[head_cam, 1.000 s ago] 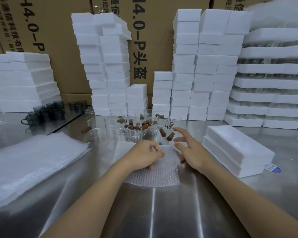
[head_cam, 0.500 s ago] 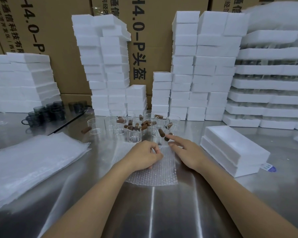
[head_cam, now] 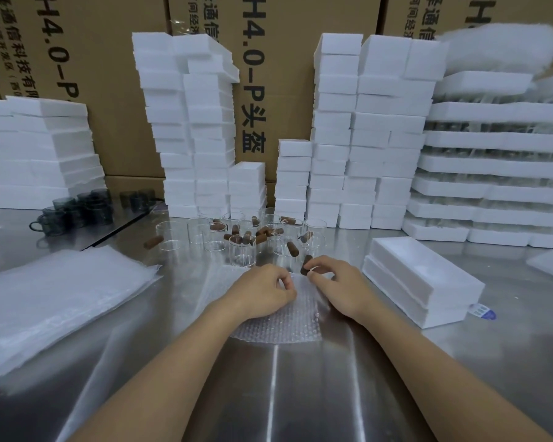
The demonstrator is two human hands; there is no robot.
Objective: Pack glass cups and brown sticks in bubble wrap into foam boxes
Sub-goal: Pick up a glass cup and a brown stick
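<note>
The work surface is a shiny steel table (head_cam: 300, 393), which reflects the light in long streaks. At the near middle a bubble wrap sheet (head_cam: 278, 320) lies flat on the metal. The left hand (head_cam: 262, 291) rests on the far part of the sheet, and its curled fingers pinch the wrap. The right hand (head_cam: 339, 288), just beside it, pinches one brown stick (head_cam: 306, 264) between thumb and fingers, over the far edge of the sheet.

Beyond the hands stand the glass cups (head_cam: 243, 250), clear and upright, with loose sticks (head_cam: 262, 232) in and among them. On the near right, two foam boxes (head_cam: 422, 282) lie one on the other. On the left is a pile of clear wrap (head_cam: 55, 301), and farther a group of dark cups (head_cam: 77, 212). Tall foam stacks (head_cam: 189, 138) stand along the far side, and layered foam trays (head_cam: 492, 167) on the far right. Behind all stand cardboard cartons (head_cam: 125, 90) with black print.
</note>
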